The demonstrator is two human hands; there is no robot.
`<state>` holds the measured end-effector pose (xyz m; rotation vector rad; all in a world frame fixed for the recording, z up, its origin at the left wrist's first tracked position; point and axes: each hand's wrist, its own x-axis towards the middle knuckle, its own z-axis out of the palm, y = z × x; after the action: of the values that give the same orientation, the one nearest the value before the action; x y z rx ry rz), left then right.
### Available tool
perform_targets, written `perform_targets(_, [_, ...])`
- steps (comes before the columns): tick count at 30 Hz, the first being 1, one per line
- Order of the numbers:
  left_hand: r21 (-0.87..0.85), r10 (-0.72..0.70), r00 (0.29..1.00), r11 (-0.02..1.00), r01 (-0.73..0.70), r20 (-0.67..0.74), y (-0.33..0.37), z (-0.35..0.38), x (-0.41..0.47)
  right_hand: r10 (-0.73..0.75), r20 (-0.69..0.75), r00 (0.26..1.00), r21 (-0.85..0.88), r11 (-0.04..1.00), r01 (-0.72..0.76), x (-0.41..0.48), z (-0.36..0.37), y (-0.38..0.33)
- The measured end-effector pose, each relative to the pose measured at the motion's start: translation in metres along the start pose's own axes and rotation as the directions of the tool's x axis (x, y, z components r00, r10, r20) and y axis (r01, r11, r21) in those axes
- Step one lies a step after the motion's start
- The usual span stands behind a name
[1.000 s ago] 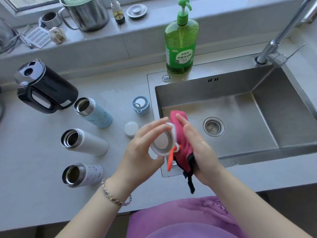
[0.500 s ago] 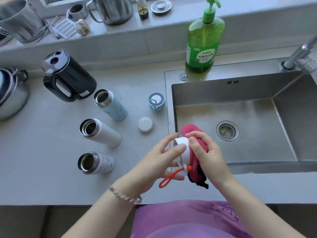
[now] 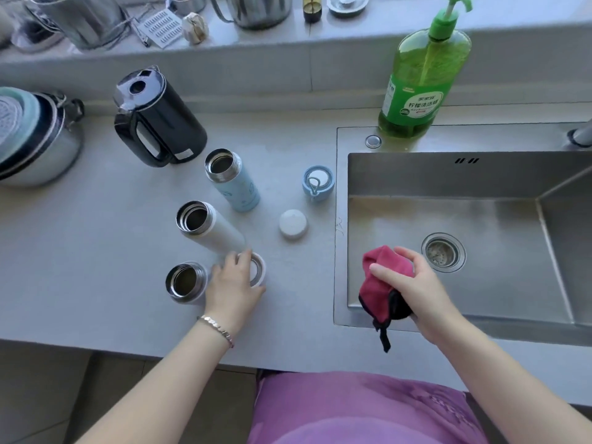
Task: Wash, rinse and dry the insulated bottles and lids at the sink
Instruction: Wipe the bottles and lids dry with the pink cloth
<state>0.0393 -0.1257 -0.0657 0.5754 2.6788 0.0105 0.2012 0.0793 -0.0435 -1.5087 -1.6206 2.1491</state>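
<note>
Lid (image 3: 257,271) sits on the tabletop (image 3: 96,251), left grip (image 3: 232,283) curled round it. Right grip (image 3: 416,283) squeezes the cloth (image 3: 381,280). Bottles (image 3: 208,229) beside the left grip stand open; drying looks nearly done.

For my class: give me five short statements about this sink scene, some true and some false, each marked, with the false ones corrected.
1. The blue bottle, the white bottle and the short bottle all have no lids on. True.
2. The right hand grips a green sponge. False: it grips a pink cloth.
3. The left hand holds a white lid down at the counter. True.
4. The soap bottle stands inside the basin. False: it stands on the sink rim behind the basin.
5. The blue lid lies in the sink. False: it lies on the counter.
</note>
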Motion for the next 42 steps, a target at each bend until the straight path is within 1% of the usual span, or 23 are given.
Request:
perform_targets(2, [0.065,0.018,1.0,0.998,-0.02,0.024,-0.004,0.008,0.005,0.004,-0.014,1.0,-0.027,1.0,-0.004,-0.001,-0.003,-0.001])
perform_targets(4, [0.076,0.028,0.999,0.997,-0.03,0.032,-0.008,0.014,0.007,0.002,-0.04,0.999,-0.039,0.999,-0.004,0.001,-0.007,-0.001])
perform_targets(8, [0.124,0.091,0.996,0.988,-0.091,0.0,-0.003,0.011,0.004,-0.016,-0.078,0.997,-0.007,1.0,0.016,0.004,-0.019,-0.004])
perform_targets(11, [0.153,0.14,0.99,0.979,-0.136,-0.012,0.017,-0.001,0.015,-0.034,-0.111,0.993,0.03,0.999,0.037,0.005,-0.027,-0.005])
perform_targets(14, [0.05,0.201,0.979,0.979,-0.2,-0.03,0.046,-0.009,0.043,-0.031,-0.148,0.989,0.044,0.998,0.038,0.005,-0.033,-0.005])
perform_targets(16, [0.004,0.202,0.979,0.979,-0.202,-0.004,0.06,-0.007,0.067,-0.03,-0.17,0.985,0.053,0.998,0.039,0.004,-0.037,-0.004])
perform_targets(20, [-0.037,0.116,0.989,0.993,-0.113,0.088,0.065,0.01,0.105,-0.008,-0.206,0.979,0.066,0.998,0.022,0.003,-0.045,0.0])
perform_targets(24, [-0.107,0.08,0.996,0.991,-0.077,0.026,0.062,0.019,0.113,0.012,-0.239,0.971,0.073,0.997,0.005,0.006,-0.051,0.002])
perform_targets(25, [-0.154,0.079,0.997,0.985,-0.077,0.01,0.062,0.018,0.112,0.015,-0.242,0.97,0.072,0.997,0.003,0.007,-0.052,0.002])
perform_targets(26, [-0.238,0.075,0.997,0.968,-0.073,-0.002,0.063,0.018,0.108,0.015,-0.239,0.971,0.073,0.997,0.003,0.008,-0.051,0.001])
perform_targets(28, [-0.456,0.063,0.998,0.888,-0.062,-0.015,0.067,0.013,0.098,0.011,-0.233,0.972,0.076,0.997,0.007,0.01,-0.05,-0.001])
perform_targets(30, [-0.601,0.065,0.998,0.797,-0.063,-0.018,0.075,0.004,0.082,0.004,-0.221,0.975,0.079,0.997,0.014,0.012,-0.047,-0.003])
perform_targets(32, [-0.688,0.098,0.995,0.722,-0.07,0.001,0.089,-0.007,0.063,-0.004,-0.211,0.977,0.081,0.996,0.022,0.014,-0.044,-0.004])
perform_targets(34, [-0.75,0.165,0.986,0.656,-0.09,0.025,0.107,-0.019,0.046,-0.011,-0.208,0.978,0.085,0.996,0.029,0.013,-0.043,-0.004])
perform_targets(36, [-0.79,0.248,0.969,0.597,-0.141,0.015,0.129,-0.03,0.037,-0.016,-0.213,0.977,0.089,0.995,0.036,0.012,-0.046,-0.002])
perform_targets(38, [-0.817,0.304,0.953,0.546,-0.187,-0.015,0.155,-0.036,0.032,-0.025,-0.231,0.973,0.097,0.994,0.049,0.009,-0.051,0.0])
perform_targets(40, [-0.804,0.354,0.935,0.547,-0.232,-0.029,0.179,-0.031,0.029,-0.034,-0.259,0.965,0.116,0.991,0.066,0.005,-0.059,0.002])
perform_targets(41, [-0.776,0.391,0.921,0.581,-0.245,0.002,0.189,-0.025,0.027,-0.035,-0.273,0.961,0.122,0.99,0.071,0.003,-0.064,0.003])
perform_targets(42, [-0.734,0.414,0.907,0.638,-0.232,0.073,0.198,-0.018,0.025,-0.032,-0.287,0.958,0.133,0.988,0.073,0.001,-0.068,0.005])
